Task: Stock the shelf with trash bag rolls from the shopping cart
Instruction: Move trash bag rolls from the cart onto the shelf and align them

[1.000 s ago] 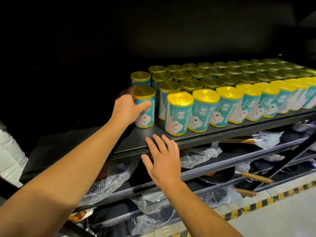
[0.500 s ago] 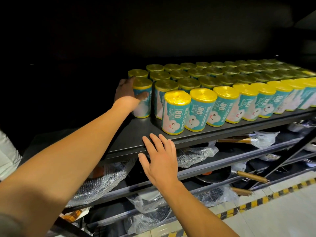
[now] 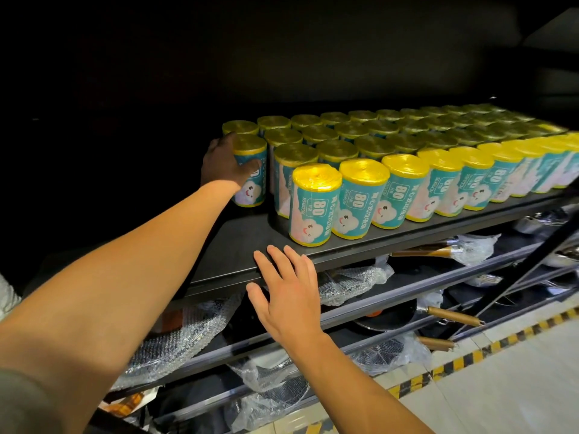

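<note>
Trash bag roll (image 3: 250,175), teal-labelled with a yellow top, stands upright toward the left end of the dark shelf (image 3: 238,245), back from its front edge, and the left hand (image 3: 224,166) grips it: the thumb lies across the label and the other fingers wrap round its far side, mostly in shadow. Just to its right stand the other trash bag rolls (image 3: 407,158), packed upright in rows that run along the shelf to its right end, the front row bright yellow on top and the back rows dim. The right hand (image 3: 286,296) lies flat with its fingers (image 3: 275,261) straight and slightly spread, the tips touching the shelf's front edge, left of the nearest roll in the front row. Below that edge, lower racks carry bubble wrap (image 3: 178,336) and frying pans with wooden handles (image 3: 451,316). At the lower right, a yellow-and-black striped strip (image 3: 488,349) crosses the pale floor.
</note>
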`<state>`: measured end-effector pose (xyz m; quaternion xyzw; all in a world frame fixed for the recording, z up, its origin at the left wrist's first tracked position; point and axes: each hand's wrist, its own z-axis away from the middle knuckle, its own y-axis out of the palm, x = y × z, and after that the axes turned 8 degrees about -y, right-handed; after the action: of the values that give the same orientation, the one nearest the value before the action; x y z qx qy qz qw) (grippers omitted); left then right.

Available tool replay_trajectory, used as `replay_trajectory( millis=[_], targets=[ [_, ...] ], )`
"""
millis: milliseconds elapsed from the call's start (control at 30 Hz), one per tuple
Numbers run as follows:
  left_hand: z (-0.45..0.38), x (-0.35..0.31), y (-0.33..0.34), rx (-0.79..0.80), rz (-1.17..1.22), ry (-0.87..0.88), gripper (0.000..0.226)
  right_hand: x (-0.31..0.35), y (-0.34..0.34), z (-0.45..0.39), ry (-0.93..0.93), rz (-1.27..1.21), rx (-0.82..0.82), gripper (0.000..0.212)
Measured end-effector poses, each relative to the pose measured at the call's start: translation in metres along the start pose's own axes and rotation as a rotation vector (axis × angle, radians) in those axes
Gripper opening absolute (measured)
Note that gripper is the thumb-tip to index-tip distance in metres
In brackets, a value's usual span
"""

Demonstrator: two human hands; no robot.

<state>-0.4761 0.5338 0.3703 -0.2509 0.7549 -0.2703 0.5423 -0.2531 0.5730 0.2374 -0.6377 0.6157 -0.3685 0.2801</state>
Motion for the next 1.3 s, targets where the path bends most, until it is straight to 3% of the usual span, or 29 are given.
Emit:
replay_trajectory(
  millis=[400,600,700,833,1000,1167,1300],
  targets=[
    [-0.004,-0.005,0.002,0.015,0.069,-0.023,0.073,0.002,-0.004,-0.001,0.011,-0.003,0.026,0.052],
    [0.004,-0.005,-0.004,0.066,0.2,-0.136,0.101,0.003,-0.009,-0.002,0.029,-0.049,0.119,0.056],
    [0.021,-0.001,-0.012,0.089,0.105,-0.194,0.103,0.003,-0.021,-0.007,0.052,-0.163,0.208,0.069],
    [0.076,0.011,-0.028,0.139,-0.158,-0.088,0.044,0.001,-0.035,-0.011,0.021,-0.17,0.306,0.07],
    [0.149,0.047,-0.039,0.116,-0.28,0.148,0.077,-0.001,-0.057,0.01,0.003,-0.224,0.308,0.069],
    [0.242,0.068,-0.044,0.073,-0.322,0.096,0.073,-0.002,-0.083,0.055,-0.015,-0.356,0.319,0.068],
    [0.336,0.077,-0.052,0.087,-0.187,-0.043,0.069,0.01,-0.1,0.102,-0.035,-0.47,0.375,0.067]
  ],
)
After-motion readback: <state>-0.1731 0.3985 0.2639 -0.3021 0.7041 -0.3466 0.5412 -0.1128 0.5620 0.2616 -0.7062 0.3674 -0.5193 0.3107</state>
